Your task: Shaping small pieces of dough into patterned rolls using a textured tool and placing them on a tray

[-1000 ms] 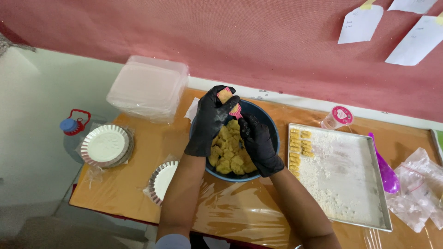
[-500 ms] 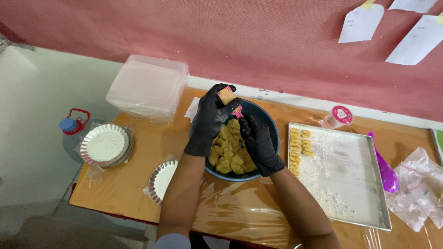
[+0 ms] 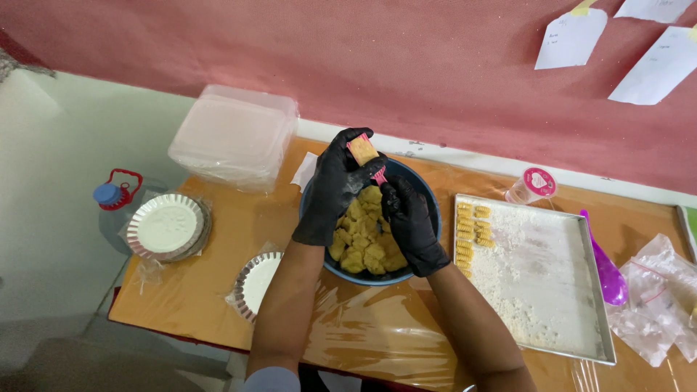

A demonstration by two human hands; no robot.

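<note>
Both my hands wear black gloves and hover over a dark blue bowl (image 3: pixel 428 210) filled with lumps of yellow dough (image 3: pixel 363 247). My left hand (image 3: pixel 334 192) holds a small pink ridged board (image 3: pixel 361 149) upright above the bowl's far rim, with dough on its face. Just below it, my right hand (image 3: pixel 410 221) pinches the pink handle (image 3: pixel 379 175) of a small tool against the board. To the right of the bowl lies a floured metal tray (image 3: pixel 566 290), with rows of small ridged dough pieces (image 3: pixel 468 232) at its left end.
A stack of clear plastic containers (image 3: pixel 236 134) stands at the back left. Two stacks of foil plates (image 3: pixel 167 226) (image 3: pixel 255 282) lie on the left. A blue-capped water jug (image 3: pixel 112 199) sits beyond the table edge. A pink-lidded cup (image 3: pixel 534 185), a purple scoop (image 3: pixel 606 265) and plastic bags (image 3: pixel 664 290) lie right.
The pink board in my left hand has tilted a little more upright; both hands stay over the bowl in nearly the same place.
</note>
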